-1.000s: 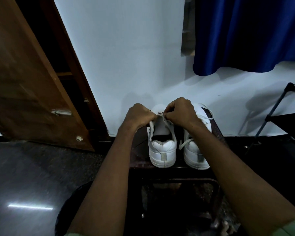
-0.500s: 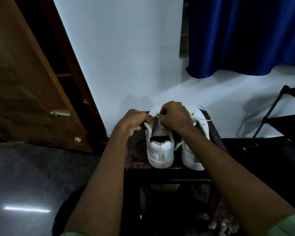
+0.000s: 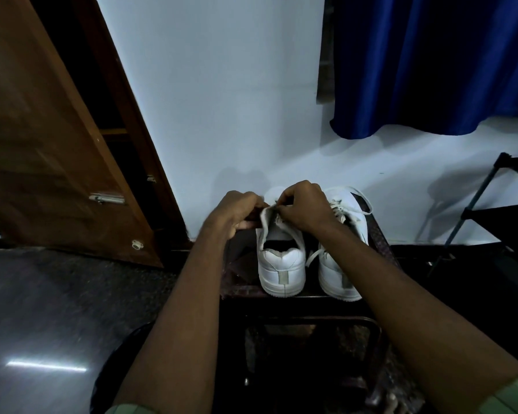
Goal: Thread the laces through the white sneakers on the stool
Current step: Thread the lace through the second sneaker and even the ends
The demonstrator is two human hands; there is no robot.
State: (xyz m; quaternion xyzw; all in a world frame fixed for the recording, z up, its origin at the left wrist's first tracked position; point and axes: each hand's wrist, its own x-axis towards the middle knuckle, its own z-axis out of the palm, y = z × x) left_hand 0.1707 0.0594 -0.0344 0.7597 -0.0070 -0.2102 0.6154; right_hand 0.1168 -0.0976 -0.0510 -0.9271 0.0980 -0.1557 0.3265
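My left hand (image 3: pixel 237 212) curls round the left sneaker (image 3: pixel 280 252) side; my right hand (image 3: pixel 304 209) pinches its lace (image 3: pixel 277 208). Both forearms reach forward over the stool (image 3: pixel 243 270).

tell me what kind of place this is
Probably a room in a home, by a doorway: a wooden door stands open on the left, a blue curtain hangs on the white wall, and sneakers sit on a low dark stool.

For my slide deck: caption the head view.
Both hands work a lace on the left white sneaker atop a stool.
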